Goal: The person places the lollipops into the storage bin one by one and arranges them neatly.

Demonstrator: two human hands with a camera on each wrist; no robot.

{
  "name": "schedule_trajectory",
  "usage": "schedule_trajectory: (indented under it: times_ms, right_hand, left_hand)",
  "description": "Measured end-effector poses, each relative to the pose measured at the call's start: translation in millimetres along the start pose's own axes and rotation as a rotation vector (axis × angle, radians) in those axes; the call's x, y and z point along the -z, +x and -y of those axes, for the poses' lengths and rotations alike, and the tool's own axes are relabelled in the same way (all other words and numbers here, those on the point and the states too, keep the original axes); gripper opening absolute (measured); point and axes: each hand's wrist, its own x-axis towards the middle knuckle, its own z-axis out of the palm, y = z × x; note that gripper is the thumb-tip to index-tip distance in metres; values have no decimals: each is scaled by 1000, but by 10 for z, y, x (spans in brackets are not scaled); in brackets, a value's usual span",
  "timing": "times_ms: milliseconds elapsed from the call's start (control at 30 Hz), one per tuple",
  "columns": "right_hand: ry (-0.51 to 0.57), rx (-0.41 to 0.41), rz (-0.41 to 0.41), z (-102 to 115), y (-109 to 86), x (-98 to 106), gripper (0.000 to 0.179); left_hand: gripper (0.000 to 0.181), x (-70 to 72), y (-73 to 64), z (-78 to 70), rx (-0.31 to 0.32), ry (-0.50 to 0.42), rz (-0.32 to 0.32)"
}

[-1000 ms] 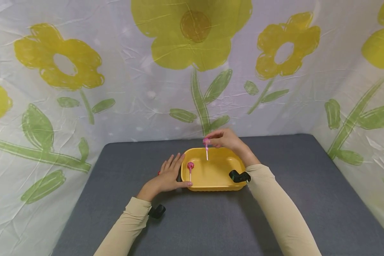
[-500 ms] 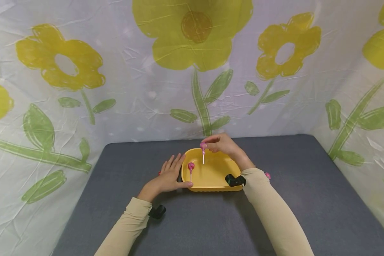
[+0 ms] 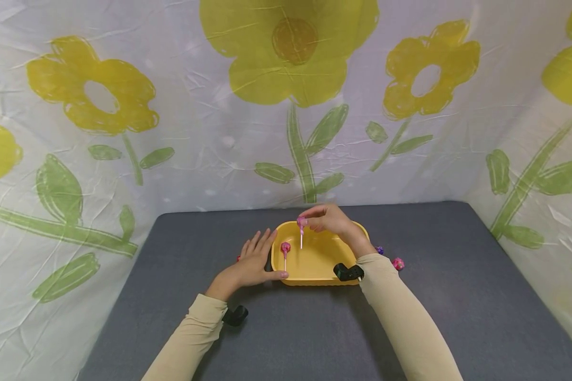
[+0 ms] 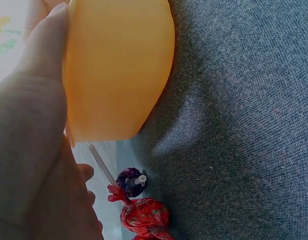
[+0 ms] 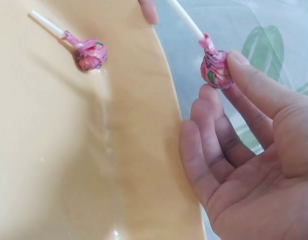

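My right hand (image 3: 331, 219) pinches a pink-wrapped lollipop (image 5: 217, 72) by its round head between thumb and fingertips. In the head view its white stick points down over the yellow tray (image 3: 321, 282). Another pink lollipop (image 3: 285, 247) lies inside the tray near the left end, stick toward the near side. My left hand (image 3: 250, 264) rests against the tray's left end, fingers straight and spread, thumb at the near left corner of the rim. In the left wrist view that thumb lies along the tray's orange-looking wall (image 4: 114, 75).
Beyond the left hand, a red-wrapped lollipop (image 4: 145, 215) and a dark purple one (image 4: 131, 182) lie on the grey tabletop (image 3: 286, 328). Right of the tray, partly behind the right forearm, are a purple lollipop (image 3: 379, 250) and a pink one (image 3: 398, 263). A flowered cloth (image 3: 219, 132) hangs behind.
My right hand has come down and slightly left with the lollipop, over the tray. The shifted right arm now uncovers the purple and pink lollipops at right. My left hand stays in place.
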Motion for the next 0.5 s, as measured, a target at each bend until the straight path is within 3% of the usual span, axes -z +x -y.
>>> schedule_trajectory:
  times_ms: [500]
  right_hand:
    - [46,-33,23,-90,8,-45,30]
  left_hand:
    - [118,-24,7,15,4,4,-1]
